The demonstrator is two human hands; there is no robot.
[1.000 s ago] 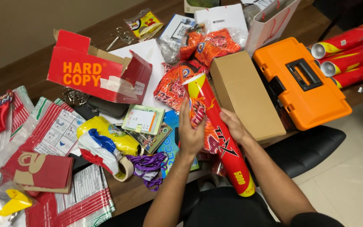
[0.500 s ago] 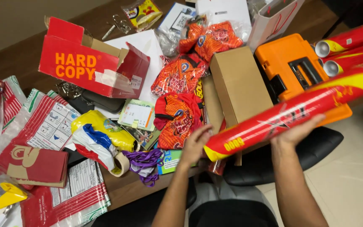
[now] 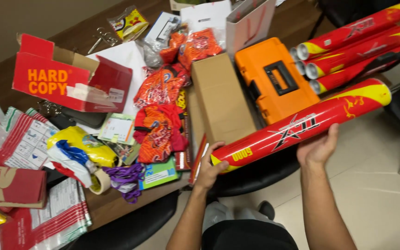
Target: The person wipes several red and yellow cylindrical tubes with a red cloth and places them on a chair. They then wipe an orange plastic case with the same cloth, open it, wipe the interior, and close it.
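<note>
The long tube (image 3: 302, 127) lies across both hands, left hand (image 3: 208, 167) under its near end, right hand (image 3: 318, 148) at its middle. Behind it on the surface (image 3: 112, 208) sit a cardboard box (image 3: 221, 102) and, to the right, a toolbox (image 3: 274, 83), with more tubes (image 3: 348, 46) farther right.

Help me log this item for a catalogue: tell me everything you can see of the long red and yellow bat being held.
The bat is a long glossy tube, red with yellow flame shapes at both ends and dark lettering mid-barrel. It looks shrink-wrapped or lacquered. It lies nearly level, rising to the right, off the table edge in front of the orange toolbox. The left hand grips its near end; the right hand supports it from below.
</note>
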